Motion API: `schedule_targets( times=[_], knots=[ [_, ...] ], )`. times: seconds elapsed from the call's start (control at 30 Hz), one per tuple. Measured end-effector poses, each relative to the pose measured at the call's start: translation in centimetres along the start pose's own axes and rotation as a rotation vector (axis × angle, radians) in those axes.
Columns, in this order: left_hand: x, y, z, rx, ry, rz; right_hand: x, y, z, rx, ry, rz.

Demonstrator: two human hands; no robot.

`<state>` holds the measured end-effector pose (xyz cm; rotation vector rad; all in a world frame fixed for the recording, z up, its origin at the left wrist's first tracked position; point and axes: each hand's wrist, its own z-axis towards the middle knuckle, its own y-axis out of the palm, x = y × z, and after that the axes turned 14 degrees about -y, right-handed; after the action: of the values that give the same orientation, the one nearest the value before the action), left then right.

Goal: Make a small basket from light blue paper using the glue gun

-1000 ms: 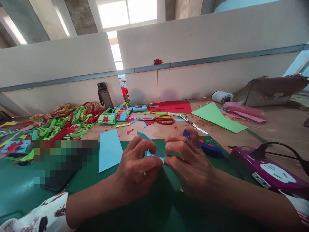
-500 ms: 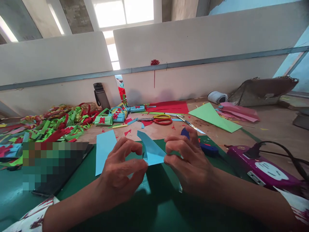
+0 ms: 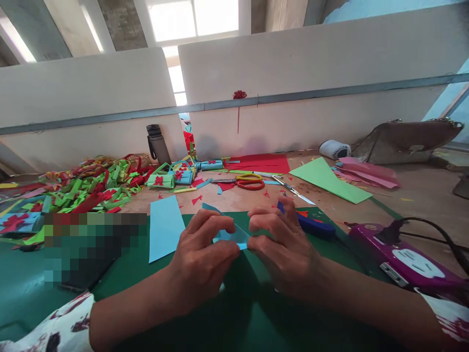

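Between my hands, a piece of light blue paper [image 3: 240, 236] is held up over the green mat [image 3: 238, 322]. My left hand [image 3: 205, 254] pinches its lower edge with thumb and finger. Close beside it, my right hand [image 3: 280, 249] pinches the same edge at the right end. Much of the paper is hidden behind my left fingers. A flat blue paper rectangle [image 3: 165, 229] lies on the mat left of my hands. Just behind my right hand rests a dark blue tool with a cable [image 3: 317, 227].
A purple power strip [image 3: 403, 254] with a plugged cable sits at right. Red and yellow scissors [image 3: 250, 182], a cutter knife [image 3: 293, 189] and green paper [image 3: 331, 181] lie behind. At left are a heap of paper strips [image 3: 98, 183], a dark phone-like slab [image 3: 106, 254] and a bottle [image 3: 158, 144].
My left hand has moved right, closer to my right hand, along the paper's lower edge. Less of the blue paper shows now. The view has shifted slightly.
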<state>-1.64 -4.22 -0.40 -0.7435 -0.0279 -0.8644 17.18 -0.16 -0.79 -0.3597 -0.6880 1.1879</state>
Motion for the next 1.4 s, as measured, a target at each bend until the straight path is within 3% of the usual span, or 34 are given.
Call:
schedule_targets(
  times=[0.47,0.6,0.7,0.83,0.9,0.97,1.07,1.17,1.3,1.4],
  knots=[
    [0.1,0.0,-0.1,0.007,-0.027,0.003,0.3,0.1,-0.6,0.019,0.016,0.02],
    [-0.2,0.1,-0.2,0.02,-0.039,0.029,0.6,0.0,-0.8,0.083,0.063,0.044],
    [-0.4,0.3,-0.3,0.024,-0.025,0.071,0.6,-0.1,-0.6,0.101,0.24,0.157],
    [-0.2,0.6,-0.2,0.033,0.051,0.129,0.3,0.1,0.1,-0.062,0.635,0.459],
    [0.0,0.5,-0.2,0.015,0.042,0.105,0.3,0.3,0.2,-0.08,0.73,0.581],
    [0.1,0.1,0.0,0.008,-0.072,0.035,0.3,0.3,0.2,-0.045,0.762,0.61],
    [0.0,-0.8,0.5,0.04,-0.444,-0.09,0.3,0.2,-0.1,0.005,0.746,0.535],
    [0.1,-1.4,1.1,-0.083,-0.765,-0.261,0.2,0.1,-0.4,0.047,0.69,0.444],
    [0.8,-1.3,1.7,-0.357,-0.881,-0.332,0.1,0.2,-0.4,0.073,0.631,0.384],
    [1.2,-1.1,1.8,-0.436,-0.912,-0.264,0.0,0.4,-0.5,0.08,0.572,0.374]
  ],
)
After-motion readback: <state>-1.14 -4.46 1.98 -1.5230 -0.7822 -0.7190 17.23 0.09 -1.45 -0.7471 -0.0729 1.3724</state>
